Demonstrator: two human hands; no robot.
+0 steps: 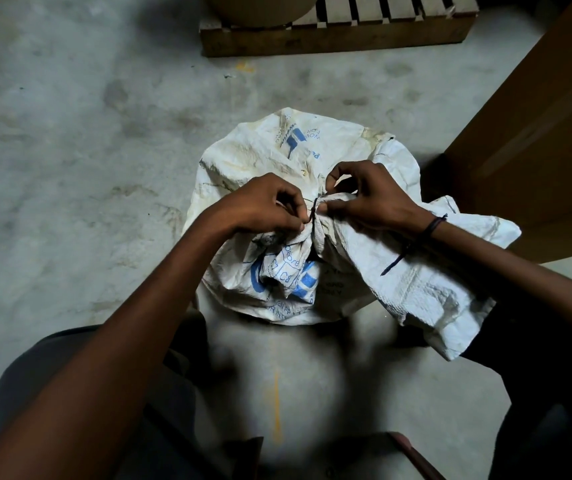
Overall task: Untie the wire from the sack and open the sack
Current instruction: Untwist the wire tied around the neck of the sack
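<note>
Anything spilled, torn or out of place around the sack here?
Nothing stands out. The sack is stained and creased but looks whole, with no spill on the floor; the wire binds its gathered neck.

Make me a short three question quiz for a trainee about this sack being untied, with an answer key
1. True or false: the wire is off the sack.
2. Which wrist wears a dark band? A left, B right
3. Fill in: the sack stands on a bare ____ floor.

Key:
1. False; it circles the gathered neck, with the left hand and right hand pinching at it.
2. B
3. Concrete
</note>
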